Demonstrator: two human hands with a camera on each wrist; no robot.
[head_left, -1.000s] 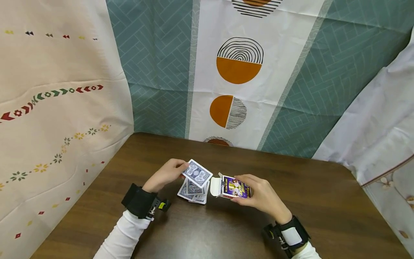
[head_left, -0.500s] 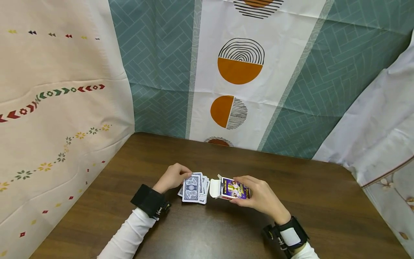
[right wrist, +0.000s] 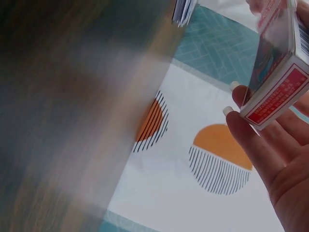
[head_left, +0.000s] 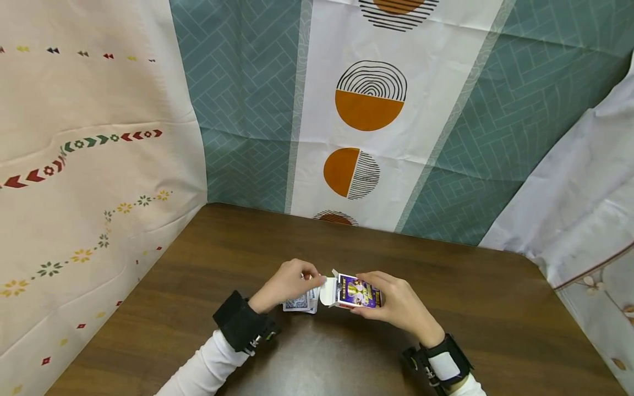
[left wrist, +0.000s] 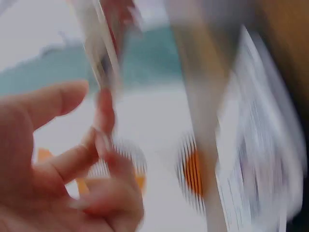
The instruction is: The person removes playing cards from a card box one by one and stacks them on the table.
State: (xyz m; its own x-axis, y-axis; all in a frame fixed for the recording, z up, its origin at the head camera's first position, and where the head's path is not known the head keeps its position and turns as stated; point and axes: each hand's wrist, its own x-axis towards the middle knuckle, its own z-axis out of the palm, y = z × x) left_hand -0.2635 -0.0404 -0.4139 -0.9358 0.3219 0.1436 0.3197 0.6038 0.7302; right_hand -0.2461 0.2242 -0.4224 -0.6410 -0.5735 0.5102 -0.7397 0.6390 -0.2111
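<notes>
My right hand point(head_left: 396, 302) grips a purple playing card box point(head_left: 359, 291), its white lid flap point(head_left: 327, 292) folded out to the left. In the right wrist view the box point(right wrist: 285, 87) shows a red panel on its end, with fingers around it. At the box mouth is my left hand point(head_left: 289, 285), its fingertips at the flap. The left wrist view is blurred; there a finger of the left hand point(left wrist: 82, 164) touches the flap point(left wrist: 104, 53) while the thumb stands apart. Blue-backed playing cards point(head_left: 297, 303) lie in a loose pile, partly hidden under the left hand.
A dark brown wooden table point(head_left: 446, 308) carries everything. Behind it hangs a teal and white patterned cloth point(head_left: 366, 170); a cream cloth point(head_left: 99, 220) hangs at the left and a white one point(head_left: 584, 192) at the right. Black straps sit on both wrists.
My left hand lays a playing card on the pile, lets it go, then moves right to the box flap. The right hand keeps hold of the box almost unmoved.
</notes>
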